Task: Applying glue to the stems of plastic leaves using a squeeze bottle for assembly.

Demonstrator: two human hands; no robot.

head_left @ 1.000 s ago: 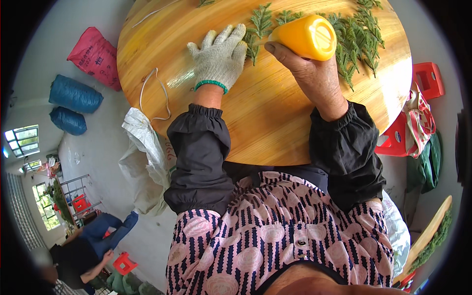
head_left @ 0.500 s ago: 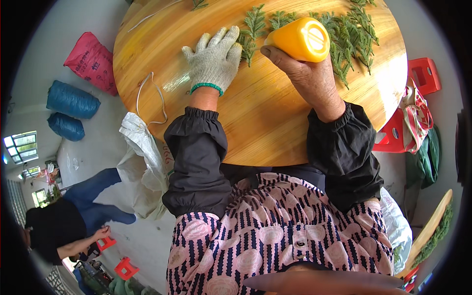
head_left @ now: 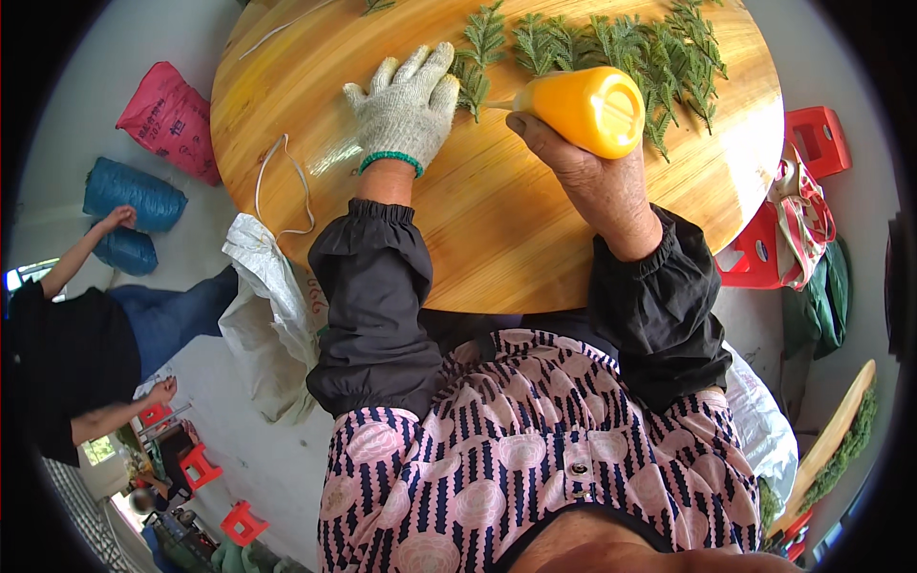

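Observation:
My right hand point(head_left: 597, 181), bare, is wrapped round an orange-yellow squeeze bottle point(head_left: 583, 105). The bottle lies tilted on its side, its base toward the right and its thin nozzle pointing left at a small green conifer sprig point(head_left: 475, 57). In a grey-white knitted glove with a green cuff, my left hand point(head_left: 406, 110) rests flat on the round wooden table point(head_left: 478, 239), fingers spread. Its right edge lies against or just beside the sprig. Beyond the bottle, several more green sprigs point(head_left: 659, 62) lie in a row.
A white cord point(head_left: 308, 186) curls at the table's left. White sacking point(head_left: 267, 277) hangs at its lower left edge. Pink point(head_left: 172, 124) and blue sacks point(head_left: 138, 194) sit on the floor, with another person point(head_left: 76, 344) walking nearby. Red stools point(head_left: 817, 138) and a bag point(head_left: 802, 220) stand right.
The bottle has tipped lower, and its nozzle now shows near the sprig. My left hand stays flat. At left, the other person has come nearer and raised an arm.

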